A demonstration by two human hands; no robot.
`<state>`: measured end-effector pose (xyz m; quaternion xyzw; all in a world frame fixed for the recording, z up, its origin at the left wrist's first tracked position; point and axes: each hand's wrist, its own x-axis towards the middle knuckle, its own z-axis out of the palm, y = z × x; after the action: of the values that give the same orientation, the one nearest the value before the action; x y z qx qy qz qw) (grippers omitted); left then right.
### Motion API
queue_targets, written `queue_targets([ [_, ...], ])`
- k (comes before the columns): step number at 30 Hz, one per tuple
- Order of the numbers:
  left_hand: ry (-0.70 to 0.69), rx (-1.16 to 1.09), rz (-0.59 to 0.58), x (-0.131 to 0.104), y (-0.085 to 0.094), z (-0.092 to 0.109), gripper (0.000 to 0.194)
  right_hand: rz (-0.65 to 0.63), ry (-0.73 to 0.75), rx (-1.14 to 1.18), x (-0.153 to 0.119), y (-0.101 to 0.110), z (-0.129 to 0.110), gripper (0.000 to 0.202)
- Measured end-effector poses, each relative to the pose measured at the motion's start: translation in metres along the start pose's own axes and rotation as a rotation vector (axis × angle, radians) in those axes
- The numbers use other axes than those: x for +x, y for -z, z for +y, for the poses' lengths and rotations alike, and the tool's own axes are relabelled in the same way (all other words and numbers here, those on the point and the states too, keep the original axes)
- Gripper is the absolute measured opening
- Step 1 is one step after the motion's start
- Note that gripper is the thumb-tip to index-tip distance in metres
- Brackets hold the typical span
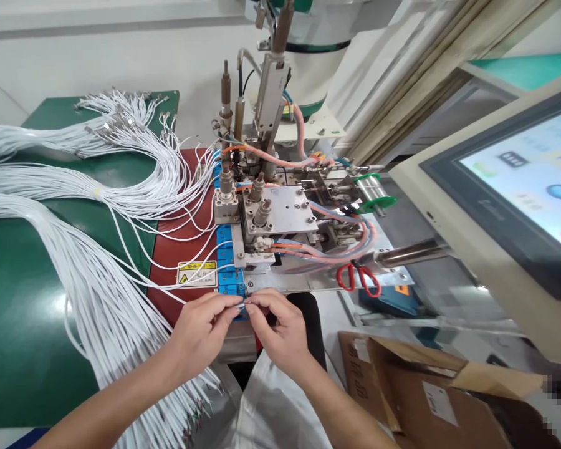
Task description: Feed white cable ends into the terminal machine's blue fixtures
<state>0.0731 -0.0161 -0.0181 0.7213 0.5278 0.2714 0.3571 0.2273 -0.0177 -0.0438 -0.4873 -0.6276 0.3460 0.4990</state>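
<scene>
My left hand (203, 327) pinches the end of a thin white cable at the front of a row of blue fixtures (225, 257). Fingertip to fingertip with it, my right hand (279, 327) is closed on the same cable end, whose tip is mostly hidden by the fingers. Several white cables run from the left into the blue fixtures, beside a yellow warning label (197, 274). A large bundle of white cables (88, 293) lies to the left of my hands and hangs over the table's front edge.
Behind my hands stands a metal machine (285, 209) with hoses and a wire spool (374, 192). Red-handled scissors (359, 279) are at its front right. A touchscreen monitor (518, 181) juts in at right above an open cardboard box (430, 399). More cables (135, 187) cover the green table (19, 318).
</scene>
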Motion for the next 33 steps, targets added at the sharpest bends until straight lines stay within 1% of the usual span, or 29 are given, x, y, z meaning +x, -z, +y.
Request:
queue_targets([
  [4,0.012,-0.020,0.013,0.001,-0.003,-0.001,0.018,-0.013,0.021,-0.017,0.001,0.000,-0.001,0.011],
  [8,0.016,-0.054,0.019,0.003,-0.004,-0.001,0.016,-0.030,-0.009,0.021,0.000,0.000,0.001,0.010],
  [9,0.027,-0.053,0.035,0.003,-0.004,0.000,0.016,-0.016,-0.036,0.032,-0.001,-0.001,0.001,0.011],
  [12,0.082,-0.045,0.120,0.003,-0.006,0.001,0.012,0.077,-0.111,0.038,-0.004,-0.003,0.002,0.012],
  [14,0.097,-0.044,0.166,0.003,-0.008,0.002,0.011,0.117,-0.102,0.022,-0.005,-0.006,0.001,0.011],
  [16,0.079,-0.035,0.184,0.003,-0.010,0.002,0.011,0.115,-0.069,0.006,-0.006,-0.009,-0.001,0.009],
  [18,0.068,-0.024,0.181,0.003,-0.011,0.002,0.012,0.121,-0.062,-0.016,-0.006,-0.012,-0.004,0.007],
  [20,0.085,-0.024,0.172,0.002,-0.011,0.001,0.011,0.127,-0.073,-0.038,-0.005,-0.013,-0.006,0.008],
  [23,0.116,-0.069,0.138,0.003,-0.008,0.000,0.012,0.098,-0.093,-0.038,-0.002,-0.014,-0.007,0.010],
  [27,0.163,-0.218,0.052,0.004,-0.004,-0.001,0.018,0.086,-0.132,0.046,-0.002,-0.014,-0.006,0.010],
  [31,0.269,-0.388,0.063,0.005,-0.004,-0.001,0.018,0.119,-0.234,0.184,-0.004,-0.020,-0.004,0.011],
  [33,0.313,-0.469,0.070,0.005,-0.005,-0.001,0.018,0.130,-0.249,0.226,-0.004,-0.023,-0.003,0.011],
])
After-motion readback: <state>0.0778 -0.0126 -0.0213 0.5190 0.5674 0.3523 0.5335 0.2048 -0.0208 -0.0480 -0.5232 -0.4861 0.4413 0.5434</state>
